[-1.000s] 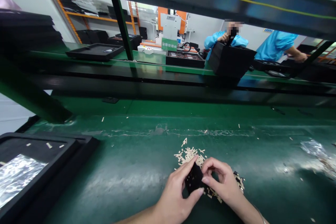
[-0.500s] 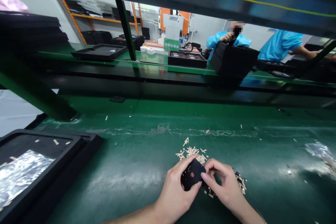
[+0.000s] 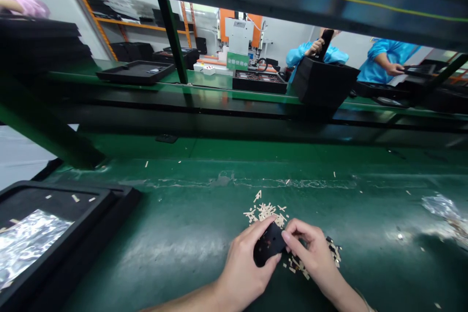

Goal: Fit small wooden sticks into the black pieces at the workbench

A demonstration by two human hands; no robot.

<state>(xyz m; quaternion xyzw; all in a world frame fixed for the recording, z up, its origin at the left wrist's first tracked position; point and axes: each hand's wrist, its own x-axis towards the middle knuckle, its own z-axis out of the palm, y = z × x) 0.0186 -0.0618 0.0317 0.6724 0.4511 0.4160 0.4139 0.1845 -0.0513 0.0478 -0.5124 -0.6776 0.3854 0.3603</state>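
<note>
A flat black plate-like part point(image 3: 270, 243) is gripped along its edges between the thumb and fingers of my left hand point(image 3: 246, 261). At its right edge, my right hand point(image 3: 310, 248) pinches with thumb and forefinger; whether it holds the part's edge or a small piece there is hidden. Just beyond the part lies a heap of small pale strips point(image 3: 266, 210) on the green bench. More small pale and dark bits point(image 3: 334, 252) lie beside and under my right hand.
On the left stands a black tray point(image 3: 106, 200) with silvery film point(image 3: 31, 241) and loose strips. Crumpled clear plastic point(image 3: 440, 206) lies at right. Beyond the rail point(image 3: 219, 122), two people in blue work near black boxes point(image 3: 325, 83); a pink sleeve point(image 3: 31, 2) shows at upper left.
The black part has tilted slightly in my left hand, and my right fingertips have shifted a little up its right edge. Across the bench, the far-right person's hand has come to a dark tray.
</note>
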